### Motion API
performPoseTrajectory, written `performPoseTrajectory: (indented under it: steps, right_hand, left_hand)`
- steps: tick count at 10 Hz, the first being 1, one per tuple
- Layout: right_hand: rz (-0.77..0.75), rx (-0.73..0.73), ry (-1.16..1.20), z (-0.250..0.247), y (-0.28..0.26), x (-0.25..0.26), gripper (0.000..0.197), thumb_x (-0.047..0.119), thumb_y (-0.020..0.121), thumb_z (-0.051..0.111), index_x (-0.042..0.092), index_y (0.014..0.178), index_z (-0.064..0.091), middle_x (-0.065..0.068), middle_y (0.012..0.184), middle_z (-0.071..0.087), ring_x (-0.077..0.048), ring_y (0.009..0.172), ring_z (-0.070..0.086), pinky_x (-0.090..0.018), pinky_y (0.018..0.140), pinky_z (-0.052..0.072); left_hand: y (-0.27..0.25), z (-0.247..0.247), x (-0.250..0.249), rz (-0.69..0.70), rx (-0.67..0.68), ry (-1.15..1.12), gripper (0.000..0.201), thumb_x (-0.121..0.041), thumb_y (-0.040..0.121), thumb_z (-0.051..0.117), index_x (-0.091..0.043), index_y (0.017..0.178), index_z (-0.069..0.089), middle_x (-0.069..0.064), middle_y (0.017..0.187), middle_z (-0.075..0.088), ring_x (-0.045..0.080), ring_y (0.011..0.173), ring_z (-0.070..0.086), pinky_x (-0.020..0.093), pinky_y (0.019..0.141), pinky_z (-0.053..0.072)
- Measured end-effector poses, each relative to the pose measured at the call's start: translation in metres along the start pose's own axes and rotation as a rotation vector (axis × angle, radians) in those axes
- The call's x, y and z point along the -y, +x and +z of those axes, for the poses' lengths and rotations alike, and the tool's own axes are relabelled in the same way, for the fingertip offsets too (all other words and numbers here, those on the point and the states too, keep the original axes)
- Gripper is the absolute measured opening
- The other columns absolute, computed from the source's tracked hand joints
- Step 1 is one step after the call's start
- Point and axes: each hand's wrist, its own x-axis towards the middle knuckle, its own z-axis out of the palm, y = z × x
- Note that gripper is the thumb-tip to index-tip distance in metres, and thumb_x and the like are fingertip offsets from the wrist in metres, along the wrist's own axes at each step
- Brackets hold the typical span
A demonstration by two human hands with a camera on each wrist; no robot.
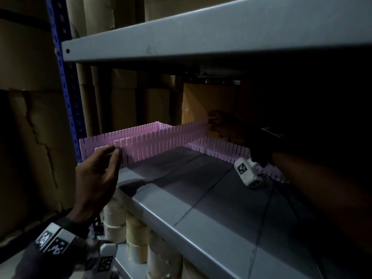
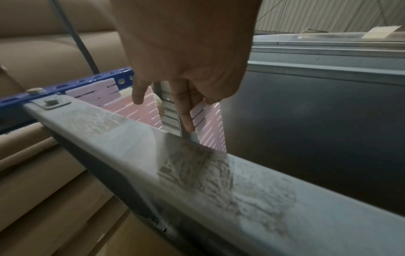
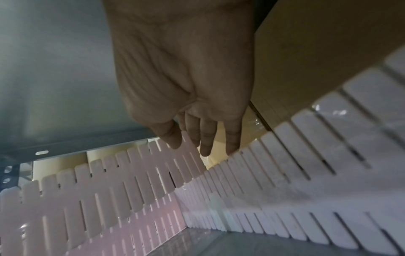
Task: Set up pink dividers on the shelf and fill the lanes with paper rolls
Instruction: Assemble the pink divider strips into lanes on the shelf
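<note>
A long pink slotted divider (image 1: 161,140) stands on edge across the grey shelf (image 1: 201,198), running from front left to back right. My left hand (image 1: 115,153) pinches its near end between thumb and fingers; the left wrist view shows that end (image 2: 210,128) beside my index finger. My right hand (image 1: 213,119), deep in shadow, holds the far end, and its thumb and fingers (image 3: 206,147) pinch the strip's top edge (image 3: 186,140). A second divider (image 1: 124,131) runs just behind the held one. A third divider (image 1: 221,150) stands along the back right. Cream paper rolls (image 1: 136,228) are stacked under the shelf.
The upper shelf (image 1: 201,33) hangs low over the work space. A blue perforated upright (image 1: 66,87) bounds the left side. A brown box (image 1: 207,101) stands at the back, and tall cardboard rolls (image 1: 120,97) stand behind the rack.
</note>
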Motion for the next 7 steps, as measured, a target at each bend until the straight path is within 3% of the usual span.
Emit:
performPoseTrajectory:
  steps: [1,3,4,5,6,7]
  right_hand:
    - [-0.027,0.005,0.028,0.002,0.004,-0.006,0.055,0.006,0.095,0.054,0.005,0.146,0.033,-0.018,0.145,0.044,-0.033,0.132,0.046,-0.039,0.106,0.040]
    - [-0.019,0.029,0.012,0.007,0.011,-0.012,0.057,0.019,0.090,0.065,0.016,0.141,0.041,-0.008,0.140,0.051,-0.026,0.122,0.054,-0.048,0.100,0.048]
    - [-0.026,0.033,-0.074,0.010,0.014,-0.016,0.053,0.024,0.089,0.066,0.011,0.136,0.047,-0.012,0.135,0.054,-0.029,0.116,0.058,-0.046,0.095,0.052]
    - [-0.028,0.083,-0.236,0.014,0.015,-0.017,0.048,0.019,0.092,0.062,0.004,0.135,0.047,-0.016,0.133,0.055,-0.030,0.119,0.056,-0.035,0.093,0.048]
    - [0.002,0.122,-0.312,0.015,0.016,-0.018,0.042,0.009,0.093,0.055,0.001,0.134,0.049,-0.020,0.134,0.055,-0.035,0.124,0.052,-0.038,0.104,0.043]
    - [-0.017,0.174,-0.513,0.018,0.017,-0.023,0.039,0.011,0.095,0.053,0.002,0.133,0.051,-0.020,0.135,0.053,-0.035,0.123,0.051,-0.033,0.094,0.041]
  left_hand:
    - [-0.001,0.000,0.005,0.023,-0.006,0.003,0.024,-0.021,0.095,0.058,-0.040,0.109,0.061,0.003,0.106,0.069,-0.016,0.092,0.064,0.003,0.078,0.050]
    - [-0.001,-0.003,0.008,0.020,-0.016,0.022,0.027,-0.017,0.095,0.060,-0.039,0.111,0.062,-0.006,0.105,0.068,-0.015,0.093,0.065,0.004,0.079,0.051]
    - [-0.004,-0.003,0.007,0.016,0.004,0.026,0.031,-0.012,0.094,0.061,-0.036,0.114,0.062,-0.004,0.103,0.068,-0.015,0.092,0.064,0.004,0.079,0.050]
    - [-0.010,-0.002,0.003,0.001,0.029,0.072,0.022,-0.013,0.093,0.061,-0.018,0.114,0.065,0.001,0.100,0.070,-0.018,0.089,0.063,0.005,0.076,0.051]
    - [-0.017,-0.002,-0.001,-0.005,0.065,0.080,0.023,-0.011,0.092,0.062,-0.012,0.114,0.066,0.002,0.100,0.070,-0.015,0.089,0.064,0.011,0.076,0.054]
    - [-0.023,-0.001,-0.005,-0.003,0.098,0.081,0.025,-0.003,0.091,0.063,-0.011,0.114,0.065,0.001,0.101,0.069,-0.017,0.089,0.064,0.008,0.074,0.053]
